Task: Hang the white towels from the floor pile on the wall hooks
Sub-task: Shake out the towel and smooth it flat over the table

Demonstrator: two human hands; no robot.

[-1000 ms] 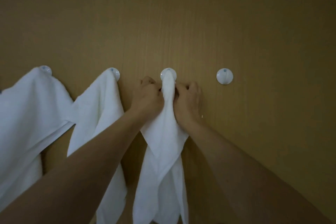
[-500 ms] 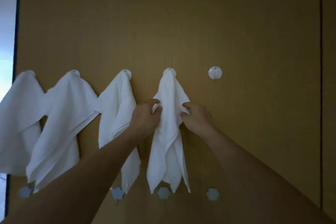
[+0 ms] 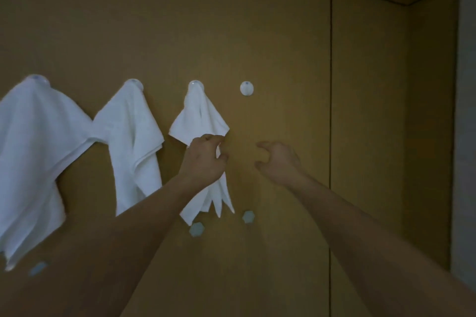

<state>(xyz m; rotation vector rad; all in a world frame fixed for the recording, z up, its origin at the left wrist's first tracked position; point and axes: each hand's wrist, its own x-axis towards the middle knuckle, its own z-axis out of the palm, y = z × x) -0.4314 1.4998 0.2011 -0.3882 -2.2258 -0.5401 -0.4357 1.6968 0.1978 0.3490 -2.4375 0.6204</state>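
Dim room, wood-panelled wall [image 3: 283, 33] filling the view, and a row of round white hooks across it. Third towel [image 3: 199, 121] hangs from its hook [image 3: 196, 86], draped in a point. Left hand [image 3: 203, 159] is on that towel just below the hook, fingers curled into its right edge. Right hand [image 3: 279, 159] hangs off to the right of the towel, fingers loosely bent, holding nothing. Right of that hook, one bare hook [image 3: 246, 88]; to its left, two more towels [image 3: 134, 141] hang.
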